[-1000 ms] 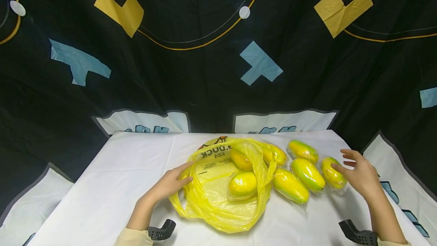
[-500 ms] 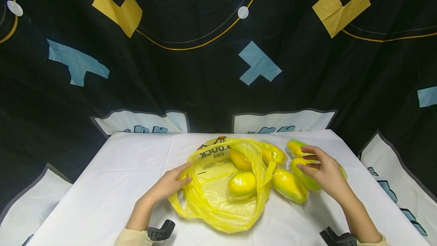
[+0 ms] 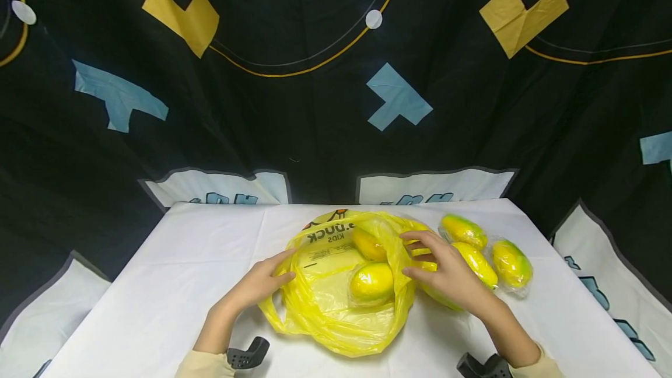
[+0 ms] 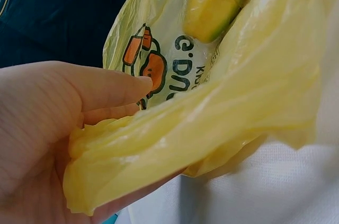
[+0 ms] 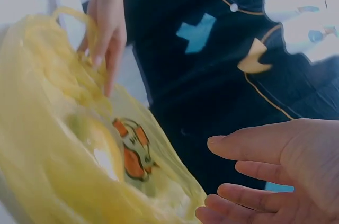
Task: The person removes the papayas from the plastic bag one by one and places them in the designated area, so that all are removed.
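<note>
The person's left hand (image 3: 265,282) is at the left side of a yellow plastic bag (image 3: 325,315), its fingers only slightly bent and the bag's rim held between them and the thumb. The bag lies on the white-covered table (image 3: 210,244), mouth gaping toward the person, with dark lettering and an orange cartoon figure printed on it. Two fruits (image 3: 371,283), yellow and shiny, show in its mouth, one nearer the person than the other. The right hand (image 3: 443,273) hovers by the bag's right edge, fingers and thumb well apart and holding nothing; whether its fingertips touch the plastic I cannot tell. Past that hand sit three wrapped fruits (image 3: 476,264), yellow and green, close together, and another is partly hidden beneath it. Behind the table hangs a black cloth (image 3: 315,127) with gold and pale-blue shapes.
</note>
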A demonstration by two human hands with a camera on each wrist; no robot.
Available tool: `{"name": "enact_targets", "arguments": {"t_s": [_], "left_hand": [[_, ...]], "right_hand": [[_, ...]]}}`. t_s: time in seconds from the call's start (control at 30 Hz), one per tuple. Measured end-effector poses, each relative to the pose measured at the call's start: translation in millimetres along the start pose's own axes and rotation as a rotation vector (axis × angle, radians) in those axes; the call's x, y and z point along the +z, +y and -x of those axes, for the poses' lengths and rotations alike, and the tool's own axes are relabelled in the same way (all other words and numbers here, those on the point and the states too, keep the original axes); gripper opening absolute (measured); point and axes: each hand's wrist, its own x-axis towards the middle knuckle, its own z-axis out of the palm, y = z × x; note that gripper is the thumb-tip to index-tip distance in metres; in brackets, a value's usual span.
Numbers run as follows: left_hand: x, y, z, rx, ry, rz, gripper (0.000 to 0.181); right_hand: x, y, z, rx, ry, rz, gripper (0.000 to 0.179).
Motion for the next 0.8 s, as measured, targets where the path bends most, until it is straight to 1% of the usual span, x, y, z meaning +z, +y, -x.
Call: {"name": "enact_targets", "arguments": {"t_s": [0.17,0.3,0.4,0.63,0.73,0.8], "left_hand": [[0.3,-0.9,-0.9,0.01,0.005,-0.018,0.053],[0.6,-1.7,-1.3,0.019,0.01,-0.034,0.052],[0.7,-2.1,-1.5,0.015,0.009,-0.031,0.052],[0.4,-0.7,-0.8,0.002,0.005,-0.018,0.052],[0.0,-0.2,-0.5,-0.002,0.006,-0.016,0.052],[-0.2,-0.3,-0.3,-0.002,0.006,-0.017,0.052]], "right_hand": [[16.1,-3.9,-7.0,-0.028,-0.075,-0.013,0.057],[28.2,-5.0,-12.8,-0.048,-0.135,0.018,0.058],[35.5,-5.1,-16.8,-0.045,-0.163,0.08,0.06],[47.2,-2.2,-21.9,-0.018,-0.184,0.288,0.063],[51.5,-0.3,-23.3,-0.01,-0.203,0.327,0.064],[54.3,1.2,-24.2,-0.021,-0.213,0.357,0.064]]}}
